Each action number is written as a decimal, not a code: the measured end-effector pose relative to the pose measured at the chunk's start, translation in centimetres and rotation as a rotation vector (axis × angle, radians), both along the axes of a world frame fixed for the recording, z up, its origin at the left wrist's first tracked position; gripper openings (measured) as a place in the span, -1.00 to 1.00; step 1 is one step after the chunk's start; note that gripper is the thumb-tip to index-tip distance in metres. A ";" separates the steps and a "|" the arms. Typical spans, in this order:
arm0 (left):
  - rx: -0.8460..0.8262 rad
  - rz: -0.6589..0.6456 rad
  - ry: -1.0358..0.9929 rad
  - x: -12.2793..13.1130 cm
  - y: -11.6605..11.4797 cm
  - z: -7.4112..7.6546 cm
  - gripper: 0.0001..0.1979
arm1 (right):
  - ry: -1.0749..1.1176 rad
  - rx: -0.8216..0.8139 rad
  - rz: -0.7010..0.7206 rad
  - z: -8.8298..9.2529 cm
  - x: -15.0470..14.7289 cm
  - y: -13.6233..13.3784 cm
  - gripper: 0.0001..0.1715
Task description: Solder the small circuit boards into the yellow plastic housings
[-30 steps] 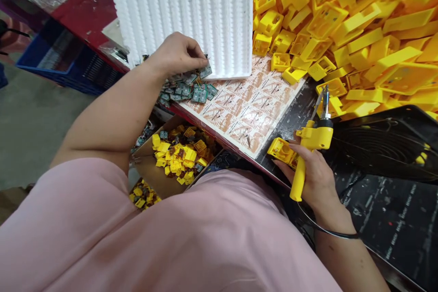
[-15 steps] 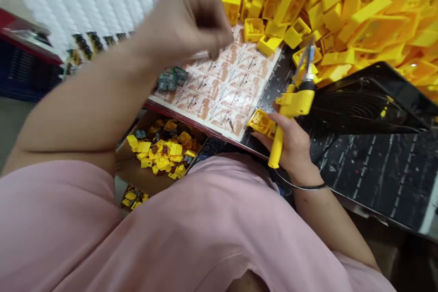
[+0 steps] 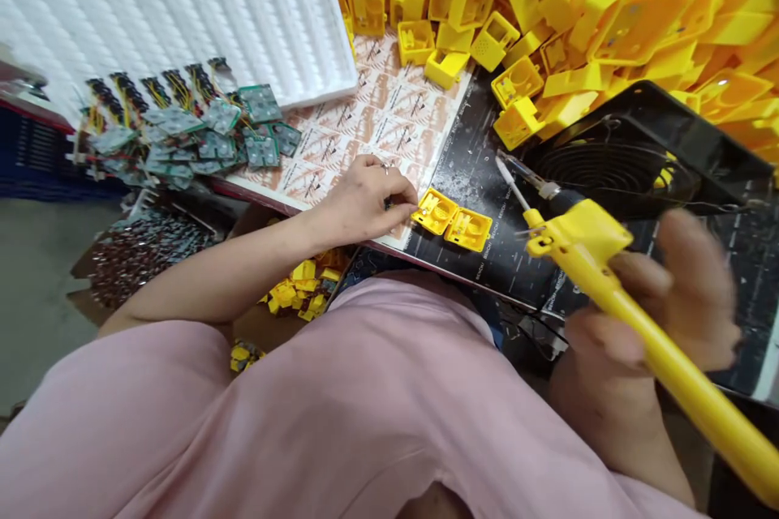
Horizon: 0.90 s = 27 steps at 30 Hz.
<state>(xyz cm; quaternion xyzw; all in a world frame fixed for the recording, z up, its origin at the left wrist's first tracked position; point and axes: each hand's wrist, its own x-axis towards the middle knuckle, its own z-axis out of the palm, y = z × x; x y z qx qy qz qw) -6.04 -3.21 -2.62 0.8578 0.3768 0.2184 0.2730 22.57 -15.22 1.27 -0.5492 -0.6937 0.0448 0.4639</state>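
My left hand (image 3: 372, 199) is closed, thumb and index fingertips pinched at the left edge of a small open yellow plastic case (image 3: 434, 212). Touching it on the right is a second yellow case (image 3: 468, 229), also facing up. Both lie near the table's front edge, on the black mat (image 3: 517, 259). A yellow soldering gun (image 3: 584, 237) is gripped in my right hand (image 3: 657, 316), which is blurred by motion. Its metal tip and thin feed tube point left, above the mat and to the right of the cases.
A heap of yellow housings (image 3: 565, 24) fills the back right. In front of it stands a black fan-like unit (image 3: 645, 146). Wired circuit boards (image 3: 200, 134) lie by white foam (image 3: 182, 8) at left. Below the table edge, a box holds small yellow parts (image 3: 298, 292).
My left hand has come down to the yellow cases. The cases are now on the mat, out of my right hand, which has moved right and nearer with the soldering gun.
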 end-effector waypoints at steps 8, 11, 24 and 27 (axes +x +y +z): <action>0.233 0.018 0.092 0.2 0.4 -0.1 -0.77 | 0.436 0.444 -0.265 -3.6 1.3 3.0 -0.46; 0.346 -0.004 0.125 0.5 0.6 -0.3 -0.76 | 0.351 0.274 -0.099 -3.6 1.2 1.7 -0.71; 0.599 -0.075 0.295 1.6 1.1 -0.3 -0.65 | -0.009 0.122 0.245 -2.4 -0.5 0.9 -0.67; 0.546 -0.070 0.323 1.7 0.9 0.2 -0.68 | -0.101 0.112 0.210 -1.8 -1.0 1.0 -0.71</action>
